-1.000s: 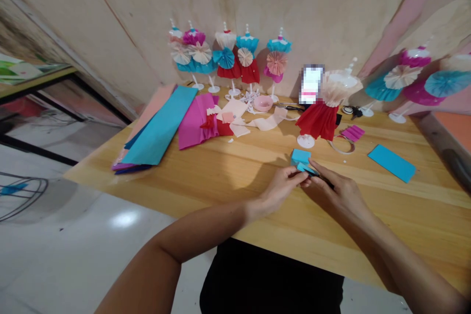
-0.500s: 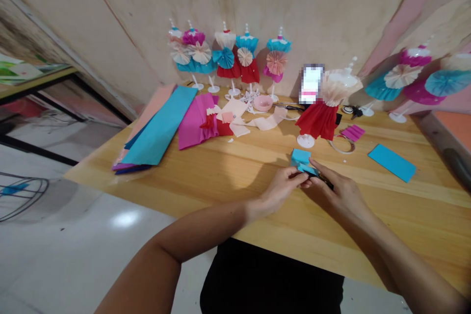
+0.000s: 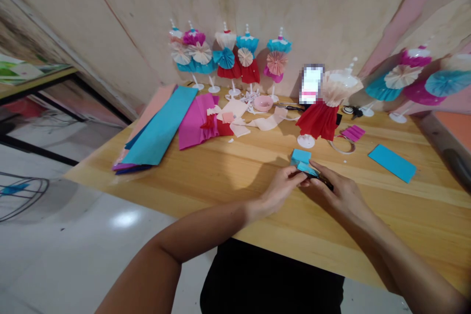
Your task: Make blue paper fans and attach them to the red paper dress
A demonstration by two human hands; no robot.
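My left hand [image 3: 281,187] pinches a piece of folded light-blue crepe paper [image 3: 301,156] above the table, thumb and fingers closed on its near edge. My right hand [image 3: 340,185] is closed around black-handled scissors [image 3: 327,182], mostly hidden by the fingers. The scissors lie against the near part of the paper, close to the left fingertips. Just beyond the hands stands a small dress form [image 3: 318,120] in a cream top and red pleated skirt. To the right, a flat blue paper rectangle [image 3: 392,162] rests on the table.
Several dressed forms line the wall, including one in blue and magenta [image 3: 278,59]. Crepe sheets [image 3: 165,125] are piled at left, near magenta paper [image 3: 198,122] and cream scraps. A pink bowl [image 3: 263,103], a phone [image 3: 311,83] and a tape roll [image 3: 342,145] are behind my hands.
The near flap of the blue paper has shifted slightly at the scissors. Both hands stay in nearly the same place, and everything else on the table is unmoved.
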